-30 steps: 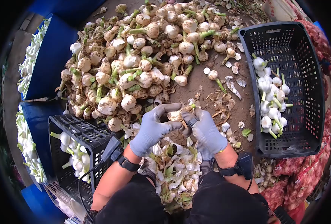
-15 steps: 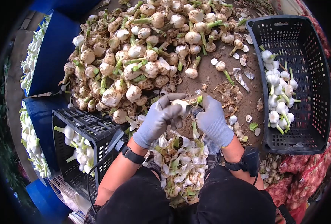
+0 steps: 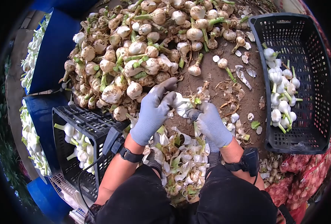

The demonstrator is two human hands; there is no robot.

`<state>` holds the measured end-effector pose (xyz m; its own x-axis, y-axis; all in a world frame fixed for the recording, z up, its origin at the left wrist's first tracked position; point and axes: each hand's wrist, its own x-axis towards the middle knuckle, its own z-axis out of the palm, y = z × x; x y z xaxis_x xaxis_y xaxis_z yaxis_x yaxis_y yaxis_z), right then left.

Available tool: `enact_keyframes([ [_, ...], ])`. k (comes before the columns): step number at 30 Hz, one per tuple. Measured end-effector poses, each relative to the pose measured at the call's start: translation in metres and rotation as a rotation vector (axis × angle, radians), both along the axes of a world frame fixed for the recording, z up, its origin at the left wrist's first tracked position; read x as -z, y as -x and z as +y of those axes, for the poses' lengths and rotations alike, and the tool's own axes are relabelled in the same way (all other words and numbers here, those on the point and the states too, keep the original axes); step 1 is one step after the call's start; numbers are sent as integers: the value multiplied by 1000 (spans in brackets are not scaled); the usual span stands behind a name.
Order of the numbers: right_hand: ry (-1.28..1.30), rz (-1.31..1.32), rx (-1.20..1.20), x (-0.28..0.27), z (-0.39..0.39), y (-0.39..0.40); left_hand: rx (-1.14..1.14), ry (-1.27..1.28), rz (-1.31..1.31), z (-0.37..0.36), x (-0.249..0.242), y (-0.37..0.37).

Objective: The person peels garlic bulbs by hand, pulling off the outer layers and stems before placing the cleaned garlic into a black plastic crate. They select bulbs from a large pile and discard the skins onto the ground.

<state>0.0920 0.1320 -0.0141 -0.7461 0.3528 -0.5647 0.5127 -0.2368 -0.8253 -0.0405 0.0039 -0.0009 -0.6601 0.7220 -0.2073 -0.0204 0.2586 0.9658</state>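
In front of me, my left hand (image 3: pixel 151 113), in a grey work glove, holds a white garlic bulb (image 3: pixel 179 100) between its thumb and fingers, with its index finger raised. The bulb's stem end, with frayed skin, points right. Loose white skin hangs under it. My right hand (image 3: pixel 212 125), gloved too, is closed close against the stem end and skin. A small dark tool (image 3: pixel 196 115) sticks out at its thumb; most of it is hidden. Below both hands, a heap of peeled garlic skins (image 3: pixel 182 164) lies between my feet.
Ahead is a large pile of soil-stained garlic (image 3: pixel 132 56). A black crate (image 3: pixel 314 93) with cleaned bulbs stands right, a tipped black crate (image 3: pixel 87 121) left. Blue bins (image 3: pixel 55 48) line the far left; red net bags (image 3: pixel 303 179) lie at lower right.
The garlic bulb has turned, and white skin now hangs loose from it towards my right hand. My left hand has shifted slightly left and its index finger is lifted higher.
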Motion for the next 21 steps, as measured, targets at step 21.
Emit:
enact_keyframes([
  [21,-676,-77,-925,-23,5,-23,72,-545,-714,58,-61,-14],
])
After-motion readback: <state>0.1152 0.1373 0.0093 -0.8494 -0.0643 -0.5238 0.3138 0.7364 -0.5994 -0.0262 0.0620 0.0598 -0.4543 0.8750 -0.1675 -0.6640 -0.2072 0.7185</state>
